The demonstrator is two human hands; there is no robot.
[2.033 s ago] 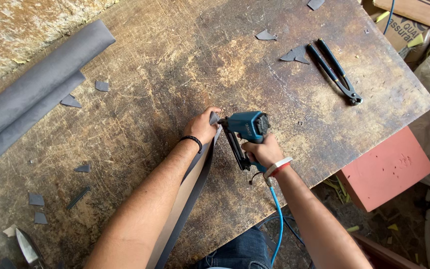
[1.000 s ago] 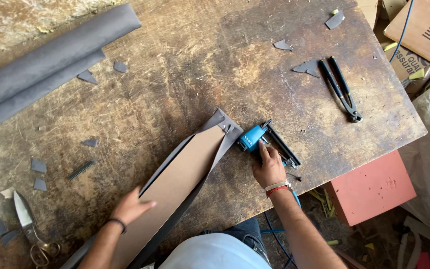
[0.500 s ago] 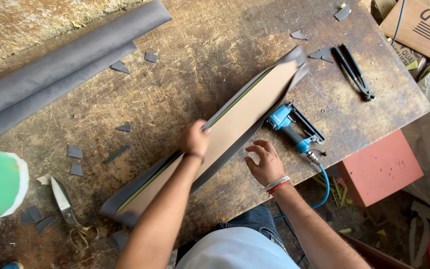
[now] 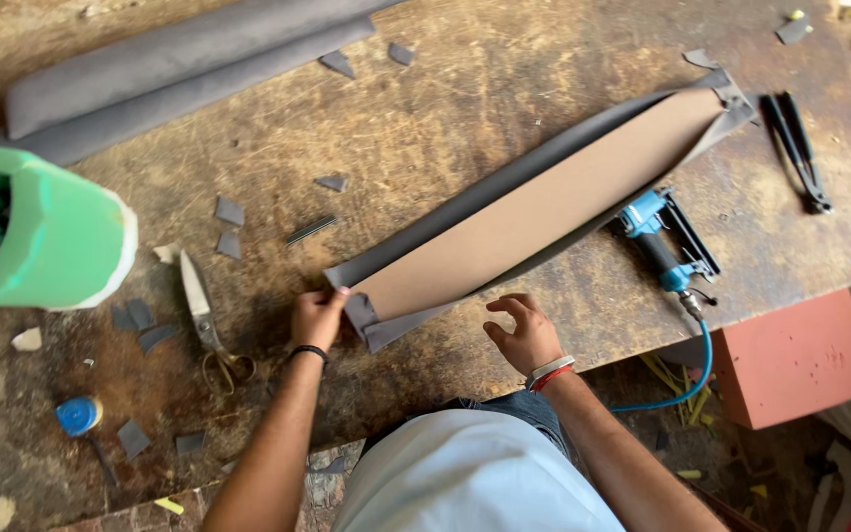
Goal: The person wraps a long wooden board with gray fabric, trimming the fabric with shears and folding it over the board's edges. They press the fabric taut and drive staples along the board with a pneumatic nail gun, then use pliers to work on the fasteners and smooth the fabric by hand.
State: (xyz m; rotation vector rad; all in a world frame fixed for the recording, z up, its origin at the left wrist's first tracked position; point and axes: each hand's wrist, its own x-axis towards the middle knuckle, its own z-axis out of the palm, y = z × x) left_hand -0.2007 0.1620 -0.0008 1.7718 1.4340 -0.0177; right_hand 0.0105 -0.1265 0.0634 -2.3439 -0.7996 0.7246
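A person leans over a worn wooden bench, seen from above. A long strip of brown board wrapped in grey fabric lies slantwise across the bench, from the near middle up toward the far right corner. Half a second ago it lay further left with the left hand pressing on its middle; now it has slid to the right and the left hand has moved down to its near end, where the fingers pinch the folded grey corner closed between them. The right hand hovers just beside the strip's near edge, fingers spread and curled, holding nothing.

The blue air stapler, which the right hand gripped two seconds ago, now lies on its side on the bench near the strip's right edge, its blue hose trailing off the bench edge. This suggests the work has shifted from stapling to folding and arranging the fabric at the strip's near end.

Scissors lie just left of the left hand, among small grey fabric scraps. A green foam cylinder sits at the far left, a roll of grey fabric lies along the far edge, and black pliers rest at the right. A red box stands below the bench.
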